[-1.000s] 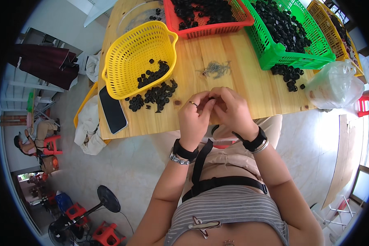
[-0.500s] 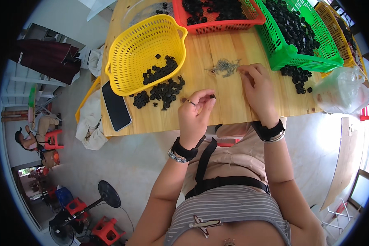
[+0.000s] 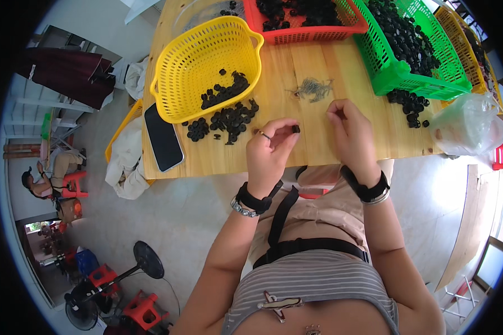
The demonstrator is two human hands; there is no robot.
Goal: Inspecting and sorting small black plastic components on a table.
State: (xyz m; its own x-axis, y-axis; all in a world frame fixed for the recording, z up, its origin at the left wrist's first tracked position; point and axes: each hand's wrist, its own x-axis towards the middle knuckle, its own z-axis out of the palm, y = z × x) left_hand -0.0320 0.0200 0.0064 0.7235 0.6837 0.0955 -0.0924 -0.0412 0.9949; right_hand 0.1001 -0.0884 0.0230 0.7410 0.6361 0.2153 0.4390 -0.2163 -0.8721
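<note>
left fingers (image 3: 287, 143) pinch black piece (image 3: 295, 129); right fingers (image 3: 340, 106) (grip unclear) backed off grey pile (image 3: 314, 90)

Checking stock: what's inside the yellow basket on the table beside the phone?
The yellow basket holds small black parts bunched toward its near side, one slightly apart. Anything beneath them is covered, so their number can't be told.

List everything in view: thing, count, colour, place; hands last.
Table: one, pale wood, centre
Baskets: two, yellow, red, on table
Crates: two, green, yellow, far right
Tub: one, clear, table's far left
Parts: uncountable, black, containers and table
Wires: one pile, grey, mid-table
Phone: one, black, table's left
Bag: one, clear, table's right
Cloths: three, two white, one maroon, left
Fan: one, black, lower left
Stools: several, red, mostly left
Person: one, black cap, left
Left hand: one, bare, above table, holding part
Right hand: one, bare, near wires
</note>
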